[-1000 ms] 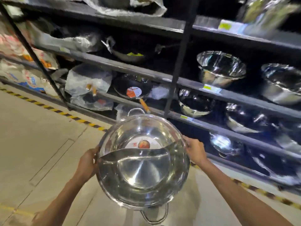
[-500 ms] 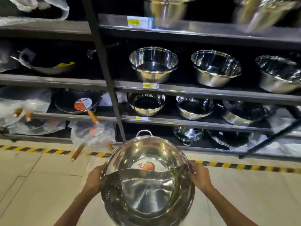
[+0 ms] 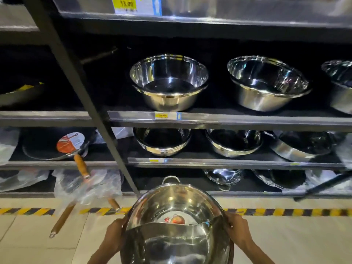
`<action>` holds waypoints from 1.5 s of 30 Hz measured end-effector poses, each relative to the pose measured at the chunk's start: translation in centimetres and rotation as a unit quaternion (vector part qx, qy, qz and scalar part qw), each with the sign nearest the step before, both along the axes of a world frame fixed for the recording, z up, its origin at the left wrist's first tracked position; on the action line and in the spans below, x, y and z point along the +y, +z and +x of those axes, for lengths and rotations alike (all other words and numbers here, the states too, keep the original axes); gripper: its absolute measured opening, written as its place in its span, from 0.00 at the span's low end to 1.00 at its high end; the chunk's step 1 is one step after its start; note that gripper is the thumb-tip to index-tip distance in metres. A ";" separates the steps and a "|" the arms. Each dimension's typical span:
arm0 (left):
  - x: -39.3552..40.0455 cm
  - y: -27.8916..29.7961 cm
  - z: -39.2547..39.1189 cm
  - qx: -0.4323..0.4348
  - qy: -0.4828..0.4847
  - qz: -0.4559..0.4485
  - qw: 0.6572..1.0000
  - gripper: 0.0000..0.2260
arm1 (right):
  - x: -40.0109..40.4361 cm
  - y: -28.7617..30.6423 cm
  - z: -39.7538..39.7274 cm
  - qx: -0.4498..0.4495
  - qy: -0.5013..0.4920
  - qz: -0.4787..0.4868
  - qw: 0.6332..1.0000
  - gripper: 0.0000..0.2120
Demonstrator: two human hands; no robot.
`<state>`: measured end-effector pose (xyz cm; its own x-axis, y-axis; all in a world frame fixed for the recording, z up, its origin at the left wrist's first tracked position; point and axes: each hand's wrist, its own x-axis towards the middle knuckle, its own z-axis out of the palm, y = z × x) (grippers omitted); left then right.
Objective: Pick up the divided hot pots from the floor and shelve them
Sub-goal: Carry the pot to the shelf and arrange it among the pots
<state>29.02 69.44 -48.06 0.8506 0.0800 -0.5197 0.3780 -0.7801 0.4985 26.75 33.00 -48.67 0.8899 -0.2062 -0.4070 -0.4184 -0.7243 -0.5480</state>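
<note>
Two hands grip one divided hot pot (image 3: 176, 223).

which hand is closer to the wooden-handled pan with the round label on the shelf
Left. The left hand grips the divided hot pot rim below and right of the pan; the right hand holds the opposite rim, farther right.

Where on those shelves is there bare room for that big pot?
The clearest gap is the bottom shelf between the slanted upright and a small steel pot, straight beyond the divided hot pot. The middle shelf's steel bowls sit crowded.
</note>
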 end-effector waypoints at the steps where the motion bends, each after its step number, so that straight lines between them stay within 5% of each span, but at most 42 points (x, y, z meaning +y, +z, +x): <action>1: 0.1 -1.5 1.6 -0.003 0.013 -0.008 1.000 0.25 | 0.2 -1.6 1.5 -0.002 -0.006 0.002 1.000 0.11; 6: -0.1 -10.2 9.5 -0.023 -0.034 -0.011 0.999 0.30 | 0.6 -10.8 9.2 0.004 -0.014 -0.006 1.000 0.09; 9: 0.3 -16.1 13.8 0.015 -0.069 -0.015 0.997 0.21 | 0.2 -16.1 13.1 0.011 -0.014 -0.024 1.000 0.09; 13: 0.1 -24.2 18.7 -0.123 -0.087 -0.029 0.988 0.15 | -1.5 -23.7 18.5 -0.046 0.016 -0.050 0.998 0.06; 17: -0.5 -30.3 24.6 -0.179 -0.083 -0.027 0.980 0.24 | -2.7 -29.9 23.6 -0.096 0.052 -0.119 0.987 0.08; 22: -1.2 -36.4 30.6 -0.208 -0.054 0.056 0.975 0.10 | -2.5 -35.8 29.4 -0.149 0.033 -0.124 0.980 0.12; 27: -0.9 -39.4 35.5 -0.228 0.005 0.028 0.973 0.17 | -2.0 -38.6 34.4 -0.170 -0.013 -0.104 0.980 0.13; 45: -1.9 -41.0 41.6 -0.239 0.052 -0.004 0.970 0.13 | -0.7 -41.1 40.8 -0.191 -0.055 -0.041 0.979 0.16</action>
